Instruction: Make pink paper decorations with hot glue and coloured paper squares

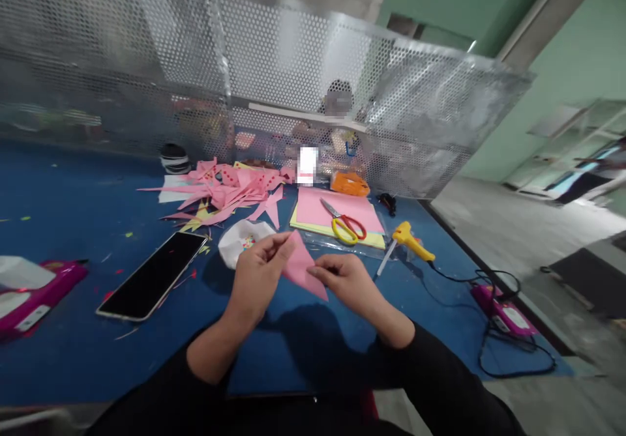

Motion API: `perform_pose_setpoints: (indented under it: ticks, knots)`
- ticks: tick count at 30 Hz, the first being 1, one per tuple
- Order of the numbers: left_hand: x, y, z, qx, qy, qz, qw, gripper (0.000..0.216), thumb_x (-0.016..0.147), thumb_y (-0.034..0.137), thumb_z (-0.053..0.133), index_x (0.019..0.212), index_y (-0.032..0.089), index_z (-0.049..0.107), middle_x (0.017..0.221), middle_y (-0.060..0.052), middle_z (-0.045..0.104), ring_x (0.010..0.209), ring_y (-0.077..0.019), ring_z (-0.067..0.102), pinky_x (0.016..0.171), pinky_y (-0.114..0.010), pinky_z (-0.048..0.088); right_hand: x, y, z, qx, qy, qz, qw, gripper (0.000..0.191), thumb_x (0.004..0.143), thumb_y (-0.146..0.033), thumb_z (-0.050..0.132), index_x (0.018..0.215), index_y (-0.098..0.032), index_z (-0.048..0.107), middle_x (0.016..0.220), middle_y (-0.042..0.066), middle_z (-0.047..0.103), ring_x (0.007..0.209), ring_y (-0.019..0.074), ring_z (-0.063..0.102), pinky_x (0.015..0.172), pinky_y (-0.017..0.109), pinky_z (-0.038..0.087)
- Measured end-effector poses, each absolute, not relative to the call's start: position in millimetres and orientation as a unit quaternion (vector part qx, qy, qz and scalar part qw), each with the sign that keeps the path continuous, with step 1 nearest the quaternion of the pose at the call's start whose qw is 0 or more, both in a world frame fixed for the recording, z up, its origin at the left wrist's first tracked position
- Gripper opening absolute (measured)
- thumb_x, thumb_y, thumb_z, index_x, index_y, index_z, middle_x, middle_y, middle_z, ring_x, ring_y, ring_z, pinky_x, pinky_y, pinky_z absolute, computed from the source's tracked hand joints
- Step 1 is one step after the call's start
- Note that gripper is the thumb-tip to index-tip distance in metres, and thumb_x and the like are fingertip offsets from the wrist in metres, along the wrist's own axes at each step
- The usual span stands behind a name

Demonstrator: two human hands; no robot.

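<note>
A folded pink paper triangle [303, 268] is held just above the blue table [73, 214] between both my hands. My left hand [258, 274] pinches its upper left edge with closed fingers. My right hand [345, 281] grips its lower right side, fingers curled shut. Both sleeves are black. Behind the paper lies a white piece with a coloured print [242, 239].
A black phone [154, 274] lies to the left. Pink paper scraps [227, 191] are heaped at the back, with scissors [345, 222] on a pink and yellow paper stack [337, 211]. A yellow glue gun [409, 240] with a black cord sits to the right. A perforated metal screen [274, 64] stands behind.
</note>
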State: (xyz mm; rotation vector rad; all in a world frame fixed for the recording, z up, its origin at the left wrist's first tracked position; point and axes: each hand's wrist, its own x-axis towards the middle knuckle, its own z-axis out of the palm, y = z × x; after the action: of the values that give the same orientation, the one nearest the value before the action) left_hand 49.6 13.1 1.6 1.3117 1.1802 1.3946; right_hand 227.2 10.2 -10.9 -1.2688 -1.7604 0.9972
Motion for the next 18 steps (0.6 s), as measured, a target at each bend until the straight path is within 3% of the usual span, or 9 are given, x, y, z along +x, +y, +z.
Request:
perform_pose_setpoints:
  ticks: [3, 9, 18]
  knots:
    - [52.0, 8.0, -0.4, 0.514, 0.453, 0.583, 0.436, 0.039, 0.089, 0.047, 0.066, 0.115, 0.019, 0.069, 0.107, -0.007, 0.075, 0.099, -0.0209, 0.067, 0.078, -0.026, 0.051, 233.9, 8.6, -19.8, -0.5, -0.646, 0.419, 0.396, 0.031, 0.082, -0.043, 0.062, 0.064, -0.018, 0.063, 0.055, -0.004, 0.047, 0.055, 0.0108, 0.04, 0.054, 0.025, 0.033]
    - [43.3, 0.3, -7.8, 0.568, 0.479, 0.534, 0.404, 0.023, 0.081, 0.037, 0.077, 0.095, 0.02, 0.069, 0.086, -0.002, 0.072, 0.076, -0.0157, 0.064, 0.069, -0.025, 0.048, 244.7, 0.0, -25.7, -0.497, -0.602, 0.456, 0.427, 0.032, 0.08, -0.048, 0.062, 0.07, -0.018, 0.066, 0.057, -0.003, 0.051, 0.054, 0.0115, 0.043, 0.054, 0.025, 0.036]
    - [44.7, 3.9, -14.7, 0.579, 0.474, 0.496, 0.441, 0.015, 0.077, 0.03, 0.078, 0.08, 0.018, 0.068, 0.075, 0.0, 0.069, 0.073, -0.0147, 0.064, 0.07, -0.026, 0.05, 247.7, 1.1, -33.7, -0.501, -0.578, 0.459, 0.451, 0.031, 0.079, -0.047, 0.064, 0.066, -0.018, 0.063, 0.058, -0.004, 0.046, 0.057, 0.0106, 0.038, 0.055, 0.025, 0.031]
